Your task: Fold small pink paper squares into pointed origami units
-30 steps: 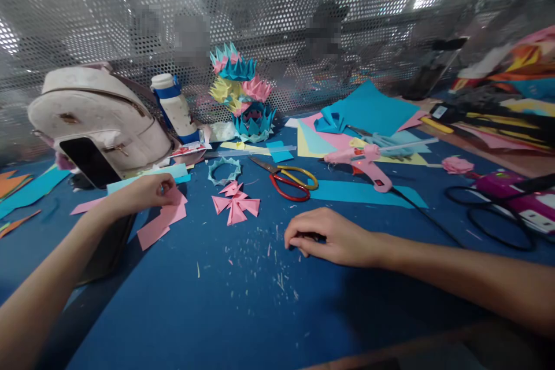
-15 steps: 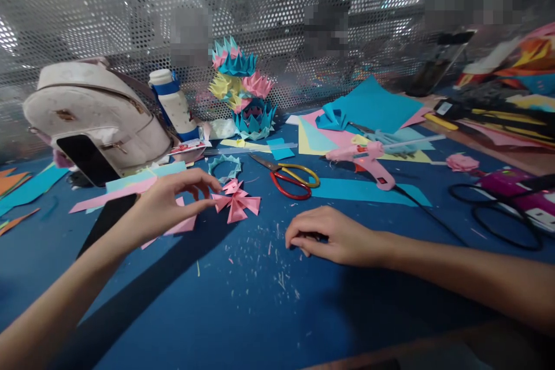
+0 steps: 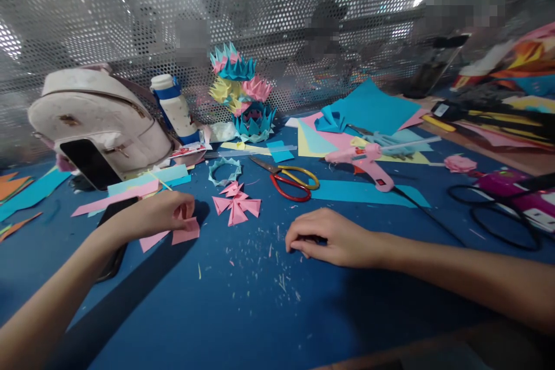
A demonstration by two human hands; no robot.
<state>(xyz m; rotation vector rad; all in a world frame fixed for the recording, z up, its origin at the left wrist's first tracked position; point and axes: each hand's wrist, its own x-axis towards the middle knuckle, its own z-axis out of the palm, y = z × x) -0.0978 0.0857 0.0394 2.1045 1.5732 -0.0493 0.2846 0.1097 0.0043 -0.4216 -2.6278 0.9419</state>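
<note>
My left hand [image 3: 167,213] is closed, its thumb and fingers bent down onto a small pink paper square [image 3: 186,234] on the left of the table. More pink paper [image 3: 152,241] lies under and beside that wrist. A black phone [image 3: 113,263] shows partly beneath the forearm. To the right of this hand lie several folded pink paper pieces [image 3: 236,206] in a star-like cluster. Behind them stands a pale blue folded paper ring [image 3: 224,171]. My right hand [image 3: 321,237] rests on the table with fingers curled in; nothing shows in it. Scissors [image 3: 295,181] with red and yellow handles lie beyond it.
A pink glue gun [image 3: 362,162] rests on blue paper, its cord running right. Behind stand a tower of folded paper [image 3: 243,92], a bottle [image 3: 173,107] and a white backpack [image 3: 95,115] with a phone against it. A purple power strip [image 3: 515,193] lies far right.
My left hand reached right with spread fingers towards the folded pink pieces, then drew back left and closed on the pink square. My right hand stayed where it was.
</note>
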